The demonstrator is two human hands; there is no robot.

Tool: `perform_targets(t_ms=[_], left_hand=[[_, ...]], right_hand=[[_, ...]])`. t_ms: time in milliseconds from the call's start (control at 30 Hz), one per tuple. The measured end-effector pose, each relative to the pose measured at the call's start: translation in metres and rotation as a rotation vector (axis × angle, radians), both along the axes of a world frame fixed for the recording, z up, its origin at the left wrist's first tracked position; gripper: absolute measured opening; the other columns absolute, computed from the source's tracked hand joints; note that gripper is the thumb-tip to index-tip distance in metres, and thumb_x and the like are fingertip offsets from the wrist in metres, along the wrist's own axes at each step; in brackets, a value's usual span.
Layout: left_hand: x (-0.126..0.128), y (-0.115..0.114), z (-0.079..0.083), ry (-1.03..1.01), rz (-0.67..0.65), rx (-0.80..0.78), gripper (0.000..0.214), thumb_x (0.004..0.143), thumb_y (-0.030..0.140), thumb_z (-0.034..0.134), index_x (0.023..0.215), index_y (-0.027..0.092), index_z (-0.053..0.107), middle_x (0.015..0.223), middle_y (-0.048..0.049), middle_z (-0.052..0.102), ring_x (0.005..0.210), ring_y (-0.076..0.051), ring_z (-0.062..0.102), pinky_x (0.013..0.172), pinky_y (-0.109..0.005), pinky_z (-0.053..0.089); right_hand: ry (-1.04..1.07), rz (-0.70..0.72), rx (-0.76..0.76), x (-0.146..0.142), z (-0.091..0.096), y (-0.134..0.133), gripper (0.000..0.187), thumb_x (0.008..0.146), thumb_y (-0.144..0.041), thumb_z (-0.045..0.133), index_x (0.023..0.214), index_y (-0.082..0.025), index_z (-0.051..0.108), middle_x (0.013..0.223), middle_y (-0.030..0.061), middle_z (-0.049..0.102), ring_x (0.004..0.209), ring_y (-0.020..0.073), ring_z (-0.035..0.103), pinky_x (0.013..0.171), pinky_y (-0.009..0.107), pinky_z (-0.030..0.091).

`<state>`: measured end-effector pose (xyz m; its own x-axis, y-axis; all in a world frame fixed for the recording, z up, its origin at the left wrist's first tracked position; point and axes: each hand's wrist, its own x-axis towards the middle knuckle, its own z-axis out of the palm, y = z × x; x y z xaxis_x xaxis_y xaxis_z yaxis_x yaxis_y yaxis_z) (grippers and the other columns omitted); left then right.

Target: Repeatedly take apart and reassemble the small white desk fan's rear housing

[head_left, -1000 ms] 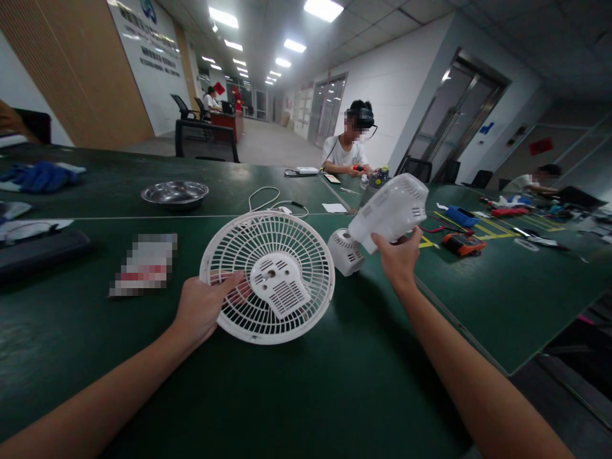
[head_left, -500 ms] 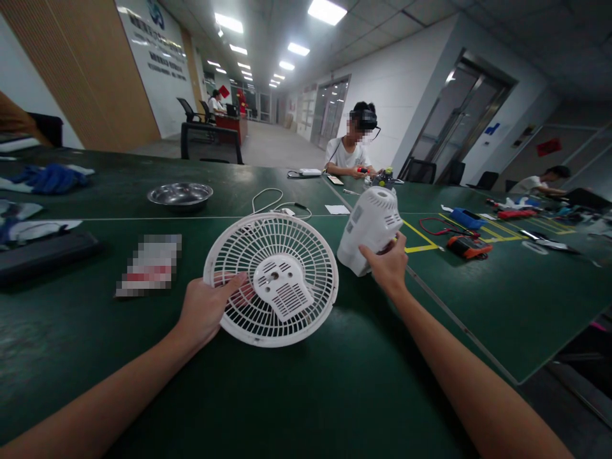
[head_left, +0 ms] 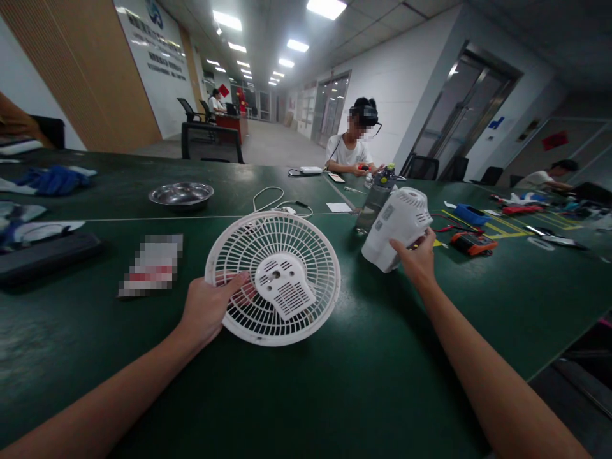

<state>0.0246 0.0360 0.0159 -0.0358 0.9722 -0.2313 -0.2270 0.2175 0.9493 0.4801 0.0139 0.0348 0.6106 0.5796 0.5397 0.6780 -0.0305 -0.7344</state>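
My left hand (head_left: 215,305) grips the left rim of a round white fan grille (head_left: 306,248), thumb in front and fingers showing behind its bars. The grille is tilted toward me, with a slotted hub plate at its middle. My right hand (head_left: 417,258) is closed on a white plastic fan motor housing (head_left: 394,226), held tilted to the right of the grille and apart from it. Vent slots run round the housing's top end. Part of the right fingers is hidden behind it. A clear bottle with a yellow-green cap (head_left: 375,204) stands just behind the housing.
A metal bowl (head_left: 180,195), a pixelated packet (head_left: 152,264), a dark case (head_left: 48,255) and blue gloves (head_left: 52,180) lie left. A white cable (head_left: 268,191) runs behind the grille. An orange multimeter (head_left: 473,243) lies right. A co-worker (head_left: 351,150) sits across the table.
My right hand has moved the motor housing to the right, away from the grille, uncovering the bottle behind it. My left hand and the grille have barely moved.
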Motion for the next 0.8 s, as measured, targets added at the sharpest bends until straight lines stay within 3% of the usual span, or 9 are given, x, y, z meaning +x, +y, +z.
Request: perform_targets(t_ms=[167,500,800], left_hand=[[0.0009,-0.0021,0.0033,0.006,-0.009,-0.001,0.012,0.081,0.007,0.077,0.093,0.011,0.076,0.086,-0.0126,0.08,0.074,-0.027,0.079,0.064,-0.038,0.068],[0.0019,-0.0051,0.0099,0.016,-0.004,-0.01,0.011,0.081,0.007,0.077,0.091,0.011,0.077,0.084,-0.0122,0.08,0.074,-0.027,0.079,0.063,-0.036,0.068],[-0.002,-0.0012,0.0019,0.005,-0.024,0.01,0.015,0.079,0.01,0.081,0.093,0.012,0.077,0.087,-0.0125,0.08,0.076,-0.029,0.079,0.064,-0.037,0.068]], right_hand=[[-0.046,-0.015,0.192,0.003,0.0093,0.0003,0.087,0.068,-0.054,0.08,0.14,-0.015,0.051,0.12,0.0144,0.066,0.099,0.0281,0.065,0.087,0.046,0.054],[-0.118,-0.074,0.178,-0.001,0.0104,-0.0016,0.077,0.074,-0.052,0.074,0.14,-0.017,0.053,0.12,0.0131,0.068,0.088,0.0249,0.066,0.08,0.042,0.055],[-0.185,-0.094,0.155,-0.0024,0.0112,-0.0028,0.074,0.08,-0.051,0.069,0.142,-0.017,0.048,0.125,0.0158,0.064,0.091,0.0269,0.066,0.084,0.045,0.054]])
